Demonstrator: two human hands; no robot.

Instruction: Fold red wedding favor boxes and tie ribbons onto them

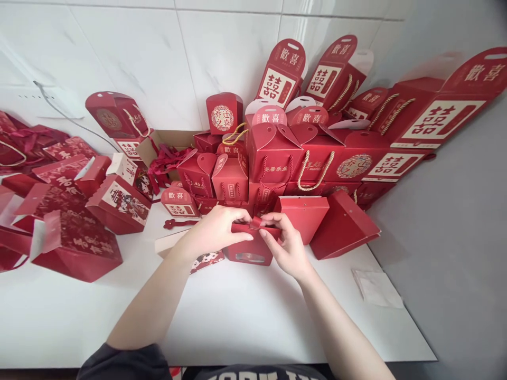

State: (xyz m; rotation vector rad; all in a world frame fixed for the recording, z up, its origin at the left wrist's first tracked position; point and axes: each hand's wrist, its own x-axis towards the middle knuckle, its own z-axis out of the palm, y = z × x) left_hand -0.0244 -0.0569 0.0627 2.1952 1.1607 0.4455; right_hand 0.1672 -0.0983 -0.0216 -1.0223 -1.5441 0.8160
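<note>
Both hands meet over a small red box (250, 249) standing on the white bench (237, 316), dead centre, just in front of the wall of stacked boxes. Left hand (216, 228) comes in from the left, right hand (285, 247) from the right; box sits directly under and between the fingers, its top edge running left-right, in line with the two hands. Both hands equally near.

Fingers of both hands are pinched on a red ribbon (255, 222) at the box top, left thumb and forefinger clenched on one end, right fingers on the other. Knot or bow, too small to tell.

Box has a clear window low on its front; contents cannot be made out.

Just beyond the fingers: flat red box (304, 215) and a tilted one (344, 226) to the right. Left of the left hand, cartoon-print boxes (124, 203) lie tipped. Open cardboard carton (158, 150) further back holds loose red ribbons. Tall handled gift boxes (283, 74) lean on the tiled wall.
</note>
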